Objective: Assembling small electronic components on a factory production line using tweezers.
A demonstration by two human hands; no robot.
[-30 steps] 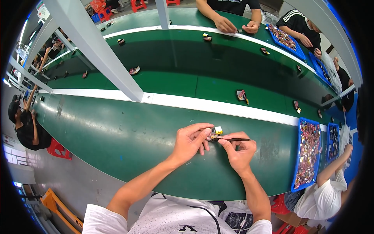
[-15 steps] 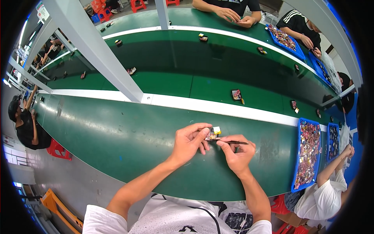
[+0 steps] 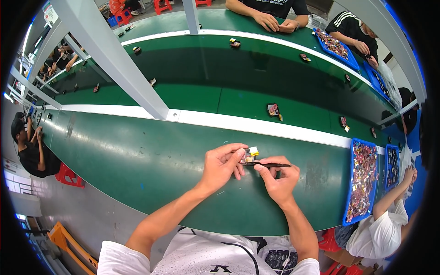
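My left hand [image 3: 221, 167] is closed on a small boxy electronic part [image 3: 249, 157] with a dark rim, a pinkish face and a yellow-and-white tab sticking up at its far side. In my right hand [image 3: 279, 179] is a slim black tweezers-like tool [image 3: 274, 164], pinched between thumb and fingers and lying nearly level. Its tip reaches the near edge of the part; whether it touches is too small to tell. Both hands are held above the green table [image 3: 183, 156], and my left fingers hide some of the part.
Beyond a white rail [image 3: 229, 127], several similar parts lie on a green conveyor belt [image 3: 197, 98]. A blue tray [image 3: 347, 211] of small colourful pieces stands at the right, beside another blue tray [image 3: 387, 183]. A grey post [image 3: 114, 59] rises at the left. Other people sit around the line.
The parts on the belt have shifted slightly left. The black tool's tip has moved a little left along the part's near edge, and my right hand has shifted slightly with it.
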